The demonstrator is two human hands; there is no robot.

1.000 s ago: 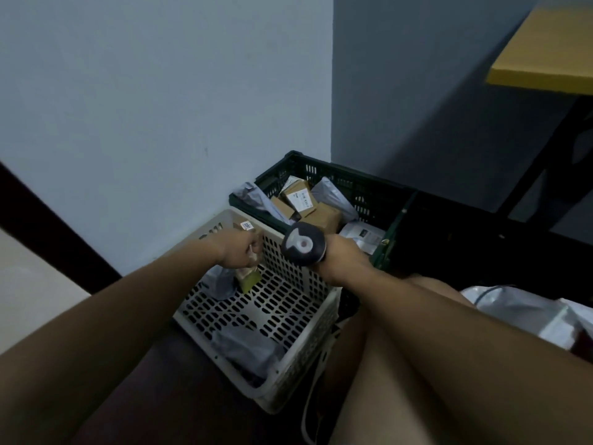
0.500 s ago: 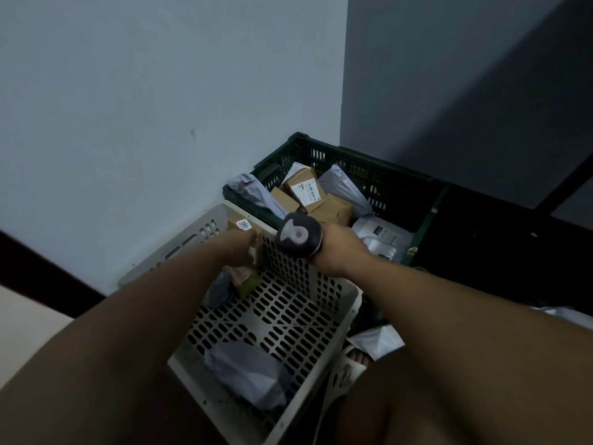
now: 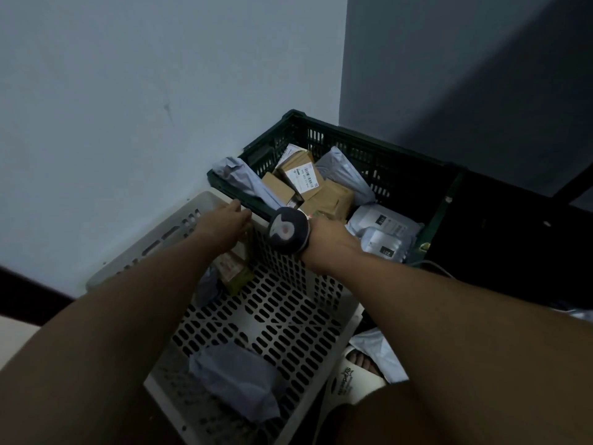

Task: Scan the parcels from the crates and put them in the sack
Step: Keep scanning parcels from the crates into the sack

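Cardboard parcel [image 3: 236, 268] sits under left-hand fingers [image 3: 236, 208] (grip hidden); right hand [image 3: 324, 234] grips scanner [image 3: 287, 233].

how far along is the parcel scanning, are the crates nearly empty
Partly. The white crate is nearly cleared: only a grey bag and another by a small box. In hand: the left hand is over that box, and the right hand holds the scanner. Left: the green crate remains piled with parcels. The sack is not clearly visible.

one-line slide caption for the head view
Left hand holds a small box over the white crate; right hand grips the scanner.
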